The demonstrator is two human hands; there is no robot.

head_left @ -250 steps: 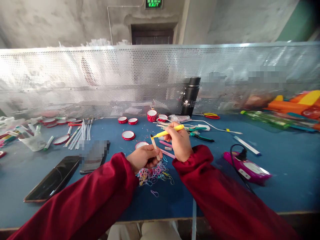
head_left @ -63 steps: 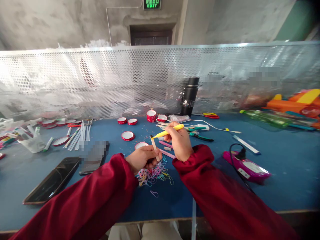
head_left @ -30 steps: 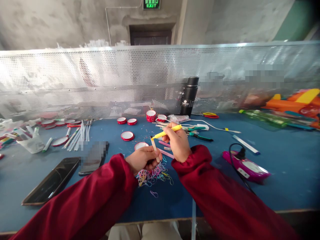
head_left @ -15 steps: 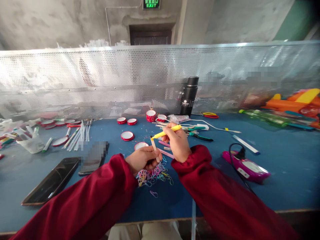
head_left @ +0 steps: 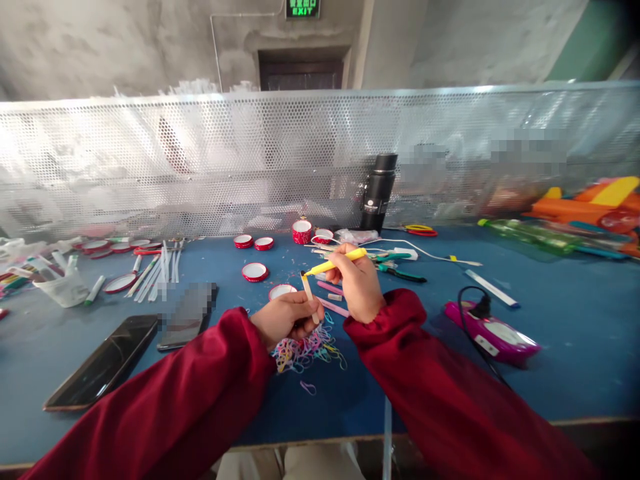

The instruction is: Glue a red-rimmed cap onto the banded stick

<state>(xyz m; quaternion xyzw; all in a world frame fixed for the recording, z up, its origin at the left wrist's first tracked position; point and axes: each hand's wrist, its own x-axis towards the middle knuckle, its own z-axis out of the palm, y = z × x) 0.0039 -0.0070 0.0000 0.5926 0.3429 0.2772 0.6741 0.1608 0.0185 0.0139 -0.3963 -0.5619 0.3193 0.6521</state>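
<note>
Between its thumb and fingers, my left hand [head_left: 289, 316] pinches a pale flat stick [head_left: 308, 293], which stands up at a tilt with a yellow and dark upper end. My right hand [head_left: 359, 283] grips a yellow marker [head_left: 336, 261], its tip at the stick's upper end. A heap of coloured rubber bands [head_left: 310, 351] lies on the blue table [head_left: 430, 387] just below my left hand. Pink pens [head_left: 334, 306] lie between the two hands. Behind my left hand is a red-rimmed lid [head_left: 282, 292], partly hidden.
Two phones [head_left: 103, 363] lie at the left, near a white cup of markers [head_left: 63, 287]. More red lids [head_left: 255, 272], pliers [head_left: 400, 272] and a black bottle [head_left: 379, 193] stand or lie farther back. A purple power strip [head_left: 493, 333] is at the right.
My right hand has shifted very slightly to the right with the yellow marker. My left hand and the stick look almost unmoved.
</note>
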